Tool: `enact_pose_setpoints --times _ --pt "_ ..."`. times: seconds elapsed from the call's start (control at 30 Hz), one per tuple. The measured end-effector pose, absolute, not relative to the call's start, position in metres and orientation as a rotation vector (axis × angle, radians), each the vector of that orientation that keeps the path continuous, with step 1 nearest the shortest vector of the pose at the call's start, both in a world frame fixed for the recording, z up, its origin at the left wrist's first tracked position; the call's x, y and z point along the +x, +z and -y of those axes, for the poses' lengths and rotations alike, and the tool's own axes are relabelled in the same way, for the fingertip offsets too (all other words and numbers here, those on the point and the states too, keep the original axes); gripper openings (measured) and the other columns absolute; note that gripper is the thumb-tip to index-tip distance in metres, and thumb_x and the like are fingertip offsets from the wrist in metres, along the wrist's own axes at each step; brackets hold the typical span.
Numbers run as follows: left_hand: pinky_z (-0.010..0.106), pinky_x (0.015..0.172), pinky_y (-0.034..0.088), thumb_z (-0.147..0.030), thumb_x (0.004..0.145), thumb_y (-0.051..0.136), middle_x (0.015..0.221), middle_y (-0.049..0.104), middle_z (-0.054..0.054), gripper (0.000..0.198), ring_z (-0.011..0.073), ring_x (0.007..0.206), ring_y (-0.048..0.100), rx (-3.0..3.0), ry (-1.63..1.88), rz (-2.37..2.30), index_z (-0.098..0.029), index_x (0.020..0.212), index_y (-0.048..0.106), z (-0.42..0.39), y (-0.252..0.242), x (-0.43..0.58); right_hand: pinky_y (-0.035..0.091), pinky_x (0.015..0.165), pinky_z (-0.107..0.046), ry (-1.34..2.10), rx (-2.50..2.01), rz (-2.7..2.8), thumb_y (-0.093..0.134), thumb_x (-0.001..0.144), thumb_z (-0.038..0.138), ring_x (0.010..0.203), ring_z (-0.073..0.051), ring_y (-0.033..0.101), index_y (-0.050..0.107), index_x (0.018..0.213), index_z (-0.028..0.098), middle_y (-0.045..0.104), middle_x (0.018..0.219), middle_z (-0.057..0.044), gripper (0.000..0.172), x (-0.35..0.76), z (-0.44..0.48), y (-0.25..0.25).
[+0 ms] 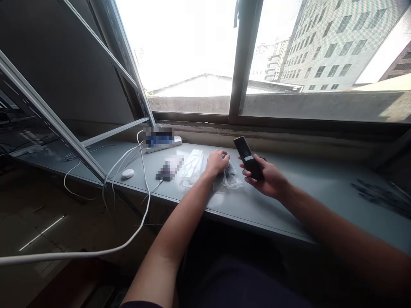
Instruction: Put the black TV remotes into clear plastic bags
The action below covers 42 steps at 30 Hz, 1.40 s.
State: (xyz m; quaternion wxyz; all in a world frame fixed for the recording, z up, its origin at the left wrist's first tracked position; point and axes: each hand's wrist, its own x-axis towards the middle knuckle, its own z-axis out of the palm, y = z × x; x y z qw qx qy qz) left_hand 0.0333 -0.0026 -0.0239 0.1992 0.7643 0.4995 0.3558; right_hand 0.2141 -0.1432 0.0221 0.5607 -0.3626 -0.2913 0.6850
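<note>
My right hand [268, 177] is wrapped around a slim, dark, rectangular device [244, 149] with a small white label on its face. It is held tilted above the table, and its exact kind is unclear. My left hand [218, 161] rests at a clear plastic bag [233, 179] with dark contents, its fingers bent down over the bag's upper end; the fingertips are partly hidden. Just left of that hand lies a whitish, see-through plastic packet [192, 167].
A long grey table [257, 216] runs below the window. On its left are a white power strip [178, 141], a round white puck-like device [127, 174], a blurred-out object [167, 169] and white cables [148, 188]. A metal frame [61, 128] slants across the left side.
</note>
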Motion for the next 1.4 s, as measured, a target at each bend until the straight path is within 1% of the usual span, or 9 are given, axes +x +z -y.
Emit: enact_pose_setpoints --times 0.17,0.27,0.43,0.63,0.83,0.97,1.1,1.3,1.4 --pt "0.036 0.119 0.052 -0.029 0.102 0.066 0.128 0.082 0.010 0.025 0.0282 0.130 0.073 2.281 0.855 -1.408 -0.023 0.111 0.088 0.004 -0.023 0.032 0.054 0.048 -0.024 1.607 -0.843 0.696 0.063 0.115 0.034 0.071 -0.017 0.066 0.078 0.113 0.021 0.066 0.090 -0.006 0.020 0.210 0.149 0.028" --pt "0.037 0.121 0.052 -0.030 0.098 0.070 0.135 0.080 0.010 0.029 0.0292 0.135 0.071 2.307 0.849 -1.371 -0.023 0.122 0.085 0.006 -0.023 0.031 0.055 0.047 -0.023 1.590 -0.902 0.694 0.069 0.110 0.025 0.073 -0.018 0.069 0.078 0.115 0.022 0.069 0.094 -0.006 0.011 0.209 0.150 0.028" --pt "0.040 0.126 0.051 -0.030 0.096 0.075 0.148 0.075 0.014 0.048 0.0314 0.143 0.067 2.356 0.839 -1.251 -0.020 0.143 0.075 0.004 -0.025 0.031 0.056 0.050 -0.022 1.651 -0.872 0.705 0.060 0.114 0.024 0.073 -0.017 0.070 0.077 0.122 0.019 0.079 0.104 -0.012 0.019 0.209 0.150 0.029" --pt "0.041 0.125 0.052 -0.031 0.097 0.072 0.140 0.077 0.011 0.033 0.0301 0.138 0.070 2.378 0.802 -1.146 -0.022 0.128 0.080 0.000 -0.028 0.031 0.056 0.050 -0.028 1.709 -0.806 0.705 0.040 0.122 0.040 0.065 -0.019 0.064 0.076 0.126 0.019 0.076 0.093 -0.011 0.042 0.210 0.149 0.031" --pt "0.043 0.132 0.045 -0.030 0.092 0.078 0.156 0.065 0.017 0.058 0.0325 0.151 0.059 2.313 0.946 -1.193 -0.017 0.148 0.069 -0.002 -0.034 0.030 0.060 0.056 -0.029 1.693 -0.818 0.693 0.047 0.120 0.041 0.067 -0.019 0.063 0.078 0.124 0.019 0.070 0.087 -0.008 0.038 0.209 0.150 0.032" --pt "0.046 0.133 0.043 -0.033 0.094 0.078 0.157 0.063 0.017 0.058 0.0339 0.152 0.057 2.287 1.011 -1.210 -0.018 0.149 0.067 -0.004 -0.036 0.031 0.066 0.064 -0.031 1.691 -0.810 0.680 0.056 0.118 0.045 0.069 -0.018 0.064 0.078 0.122 0.020 0.066 0.083 -0.005 0.033 0.211 0.149 0.029" --pt "0.046 0.134 0.042 -0.034 0.094 0.079 0.157 0.063 0.018 0.057 0.0343 0.153 0.057 2.275 1.007 -1.199 -0.018 0.148 0.068 -0.006 -0.035 0.030 0.065 0.059 -0.028 1.682 -0.806 0.654 0.063 0.117 0.039 0.062 -0.016 0.062 0.077 0.119 0.020 0.061 0.077 0.000 0.024 0.210 0.149 0.026" --pt "0.046 0.134 0.042 -0.034 0.091 0.082 0.157 0.064 0.019 0.061 0.0343 0.152 0.058 2.224 0.980 -1.208 -0.017 0.148 0.069 -0.012 -0.034 0.028 0.073 0.072 -0.032 1.617 -0.957 0.584 0.060 0.116 0.025 0.075 -0.020 0.078 0.073 0.112 0.018 0.081 0.096 -0.010 0.015 0.207 0.147 0.030" --pt "0.046 0.133 0.043 -0.032 0.090 0.083 0.155 0.065 0.018 0.060 0.0335 0.151 0.059 2.207 0.988 -1.234 -0.018 0.147 0.070 -0.015 -0.034 0.028 0.068 0.059 -0.027 1.653 -0.941 0.596 0.051 0.120 0.036 0.077 -0.021 0.079 0.073 0.117 0.016 0.084 0.106 -0.016 0.030 0.209 0.145 0.030"
